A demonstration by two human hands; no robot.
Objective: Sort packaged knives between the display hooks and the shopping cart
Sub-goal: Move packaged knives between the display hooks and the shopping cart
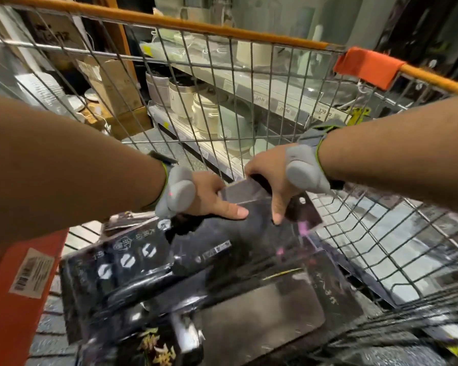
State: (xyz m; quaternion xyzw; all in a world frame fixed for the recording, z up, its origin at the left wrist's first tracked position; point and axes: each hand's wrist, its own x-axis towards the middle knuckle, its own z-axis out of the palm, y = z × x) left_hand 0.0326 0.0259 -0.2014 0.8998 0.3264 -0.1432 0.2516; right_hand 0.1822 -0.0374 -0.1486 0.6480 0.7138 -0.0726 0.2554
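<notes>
1. Nearest, we see a pile of packaged knives (169, 283) in dark, glossy packs lying flat in the shopping cart (381, 233); a broad steel cleaver blade (262, 313) shows through the clear front of the closest pack, and a pack to its left carries white printed marks.
2. At the near left, an orange box (19, 299) with a white barcode label stands against the pile.
3. Just beyond the pile, we hold one packaged cleaver (251, 199) between both hands, above the other packs and inside the cart.
4. Our left hand (204, 194) grips the left edge of that pack, thumb laid flat across its front and the other fingers curled out of sight behind it. A grey wrist band sits on this wrist.
5. Our right hand (270, 175) grips the pack's top right part, thumb pointing down over the front, the remaining fingers wrapped over the far edge. It wears the same kind of grey band.
6. Farther on, the cart's wire wall rises, topped by an orange rail (169, 21).
7. Farthest, through the wire, we see store shelves (249, 85) with white pots and price tags; the figures are too blurred to read.
</notes>
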